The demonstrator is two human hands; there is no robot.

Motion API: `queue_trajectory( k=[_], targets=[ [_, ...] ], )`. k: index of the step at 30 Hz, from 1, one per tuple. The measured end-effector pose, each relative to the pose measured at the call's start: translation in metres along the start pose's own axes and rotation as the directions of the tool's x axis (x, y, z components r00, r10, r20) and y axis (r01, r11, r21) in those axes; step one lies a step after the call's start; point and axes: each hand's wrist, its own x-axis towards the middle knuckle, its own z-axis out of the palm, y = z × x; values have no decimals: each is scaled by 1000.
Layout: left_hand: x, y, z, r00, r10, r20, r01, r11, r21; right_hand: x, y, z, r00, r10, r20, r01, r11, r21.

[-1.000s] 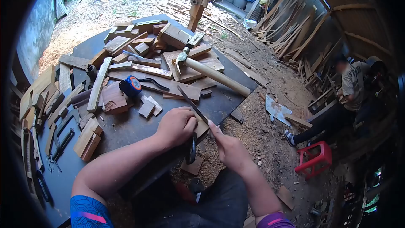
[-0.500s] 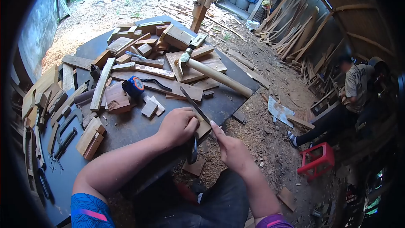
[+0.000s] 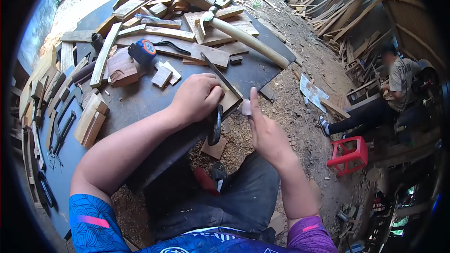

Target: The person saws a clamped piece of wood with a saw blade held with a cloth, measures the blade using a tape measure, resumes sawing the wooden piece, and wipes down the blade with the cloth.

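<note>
My left hand (image 3: 199, 94) is closed, its curled fingers gripping a small wood piece (image 3: 229, 102) at the table's near edge. A dark, narrow file (image 3: 219, 74) lies slanted across that piece, its tip pointing up and left. At the file's near end, my right hand (image 3: 269, 136) is closed around its pale end, with the index finger raised off it; the other fingers are mostly hidden. Below my left hand hangs the black curved frame of a clamp (image 3: 215, 126), close to the wood piece.
A hammer (image 3: 248, 39), tape measure (image 3: 142, 51) and wood offcuts (image 3: 161, 77) lie on the dark table (image 3: 140, 112). A large C-clamp (image 3: 63, 124) lies at left. Beyond a red stool (image 3: 349, 155), another person (image 3: 398, 82) sits at right, near leaning planks (image 3: 328, 16).
The view has tilted down, so the table and both hands appear higher. My right index finger has lifted from the file and now points upward. My left hand keeps its hold.
</note>
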Motion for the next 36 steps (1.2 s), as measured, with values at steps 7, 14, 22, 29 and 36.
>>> queue_trajectory(
  k=[7,14,22,29,36],
  targets=[
    [-2,-2,6,998,-32,-48,31,999,-19,-51,26,-13,994,87,73,-79,991,-105],
    [0,-7,12,995,24,-98,-25,1000,-3,2,5,-3,985,160,56,-153,982,-110],
    [0,-4,9,997,9,-78,-5,999,52,-62,4,-29,982,167,89,-158,982,-102],
    [-1,-10,13,936,-45,-349,44,999,-10,-8,9,-14,992,103,68,-92,986,-139],
    [-4,0,12,977,-50,-205,64,996,61,-55,2,-48,976,169,137,-142,972,-189]
  ],
)
